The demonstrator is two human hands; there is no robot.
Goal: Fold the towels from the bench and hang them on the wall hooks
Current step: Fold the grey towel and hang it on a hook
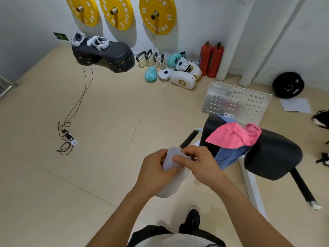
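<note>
Gym floor | both hands grip pale towel | lower part hidden

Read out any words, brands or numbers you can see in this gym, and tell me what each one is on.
"FITNESS": right yellow plate; the word above it is cut off by the frame.
"FITNESS": middle yellow plate, other lettering too skewed to read.
Left yellow plate: lettering unreadable.
White pads: gold logo and small print, too small.
Green sign: blurred.
</note>
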